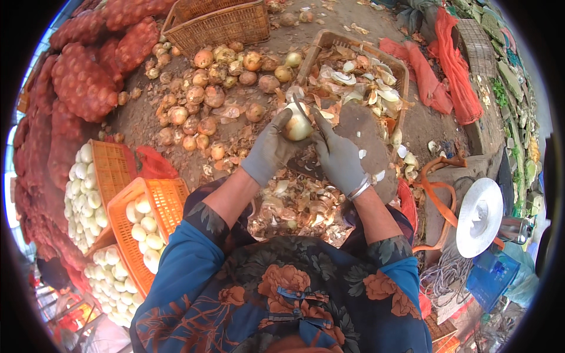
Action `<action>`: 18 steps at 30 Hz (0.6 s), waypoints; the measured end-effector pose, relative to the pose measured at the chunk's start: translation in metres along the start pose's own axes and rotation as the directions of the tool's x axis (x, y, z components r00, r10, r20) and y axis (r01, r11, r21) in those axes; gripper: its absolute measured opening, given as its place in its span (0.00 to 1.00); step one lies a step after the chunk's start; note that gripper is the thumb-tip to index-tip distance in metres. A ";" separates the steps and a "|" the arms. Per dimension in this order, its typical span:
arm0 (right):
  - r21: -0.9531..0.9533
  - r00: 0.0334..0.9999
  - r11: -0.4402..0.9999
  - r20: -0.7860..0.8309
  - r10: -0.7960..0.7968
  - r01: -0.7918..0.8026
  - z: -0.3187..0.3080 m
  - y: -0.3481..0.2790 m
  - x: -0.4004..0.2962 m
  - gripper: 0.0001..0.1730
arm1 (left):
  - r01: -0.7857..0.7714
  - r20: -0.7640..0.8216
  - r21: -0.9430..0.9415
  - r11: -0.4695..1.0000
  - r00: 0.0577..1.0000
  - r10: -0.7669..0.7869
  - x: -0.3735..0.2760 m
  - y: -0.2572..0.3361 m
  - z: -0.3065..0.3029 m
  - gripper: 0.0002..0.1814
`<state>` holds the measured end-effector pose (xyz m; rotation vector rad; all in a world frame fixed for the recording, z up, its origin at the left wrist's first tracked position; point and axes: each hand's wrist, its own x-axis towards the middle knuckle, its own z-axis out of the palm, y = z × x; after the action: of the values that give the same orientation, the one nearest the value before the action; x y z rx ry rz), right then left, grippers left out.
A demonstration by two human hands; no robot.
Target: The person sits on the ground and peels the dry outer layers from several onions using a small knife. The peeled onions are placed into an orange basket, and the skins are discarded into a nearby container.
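A partly peeled onion (297, 125) sits between my hands, its pale flesh showing with some brownish skin. My left hand (274, 148), in a grey work glove, grips it from the left and below. In my gloved right hand (337, 156) is a knife (302, 107), its dark blade lying across the top of the onion. The knife's handle is hidden by the fingers. Just beyond the onion is a pale, rounded piece (295, 92); I cannot tell whether it is attached. Onion skins (300, 205) cover the ground between my knees.
Unpeeled onions (194, 95) lie heaped ahead to the left, before a brown crate (216, 27). A crate of peelings (404, 84) stands ahead right. Orange crates (172, 198) of peeled onions and red mesh sacks (84, 84) line the left. At right are a metal lid (480, 217) and rope (446, 271).
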<state>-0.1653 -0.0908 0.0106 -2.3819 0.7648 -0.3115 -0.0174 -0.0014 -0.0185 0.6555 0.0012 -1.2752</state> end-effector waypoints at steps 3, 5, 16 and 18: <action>0.029 1.000 1.000 -0.009 0.005 -0.005 -0.002 0.000 0.003 0.32 | 0.006 -0.039 0.038 0.999 0.999 -0.005 0.001 0.004 0.000 0.20; 0.073 0.999 0.996 -0.008 0.052 -0.051 -0.003 -0.002 0.004 0.31 | 0.003 0.014 0.009 1.000 1.000 -0.004 0.003 0.004 -0.007 0.21; 0.600 0.945 0.775 -0.094 0.314 -0.198 -0.013 0.020 0.009 0.27 | -0.059 0.146 0.033 0.998 0.988 0.054 -0.003 0.011 0.010 0.27; 0.474 0.952 0.865 -0.149 0.266 -0.168 -0.018 0.022 0.010 0.27 | -0.024 0.199 0.028 0.999 0.980 0.018 -0.004 0.014 0.006 0.28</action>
<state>-0.1742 -0.1196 0.0117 -1.8169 0.9329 -0.5855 -0.0086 0.0013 -0.0059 0.5494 -0.1895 -1.3179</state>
